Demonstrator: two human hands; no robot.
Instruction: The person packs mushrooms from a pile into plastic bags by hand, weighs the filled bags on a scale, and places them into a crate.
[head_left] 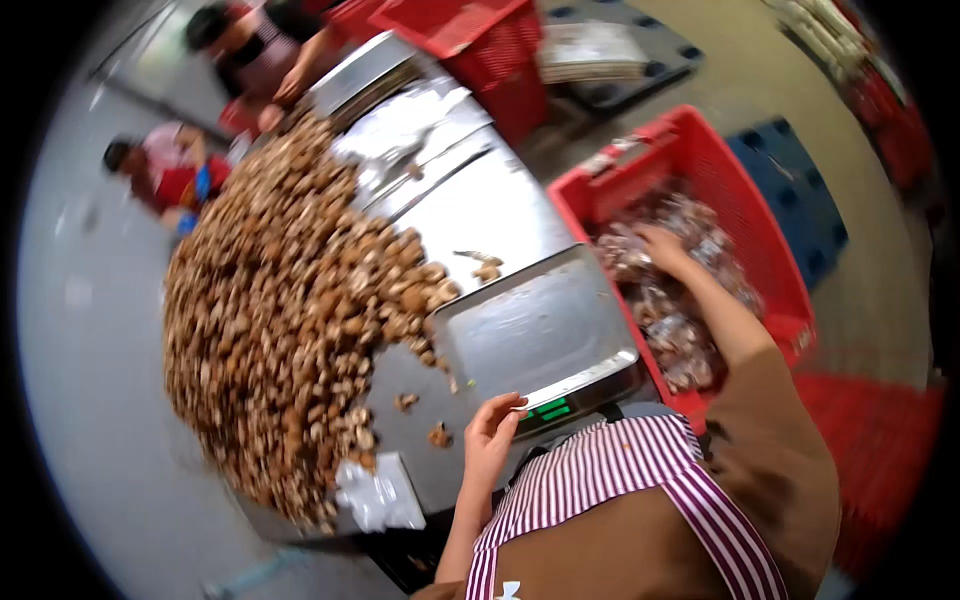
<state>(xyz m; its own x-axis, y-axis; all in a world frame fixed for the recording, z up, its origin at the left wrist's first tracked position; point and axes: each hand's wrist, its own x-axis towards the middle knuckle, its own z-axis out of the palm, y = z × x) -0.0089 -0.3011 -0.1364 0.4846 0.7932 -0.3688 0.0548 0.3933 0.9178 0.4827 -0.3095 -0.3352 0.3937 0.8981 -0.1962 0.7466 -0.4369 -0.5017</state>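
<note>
My left hand (493, 432) is at the front edge of the scale, beside its green-lit display (552, 408). Its fingers are loosely bent and apart, with nothing in them. The scale's metal tray (540, 325) is bare apart from small crumbs. To the right, my right hand (662, 246) reaches into a red plastic crate (748, 215) and appears closed on a clear bag of mushrooms (628, 250); its fingertips are partly hidden and blurred. More clear bags of mushrooms (690, 365) lie around and below that hand.
A large heap of brown mushrooms (280, 310) covers the table's left side. Plastic bags (380, 495) lie near the front edge, others (400, 135) farther back. Two people (265, 45) (165, 165) are beyond the heap. Another red crate (490, 60) and blue pallets (785, 190) stand beyond.
</note>
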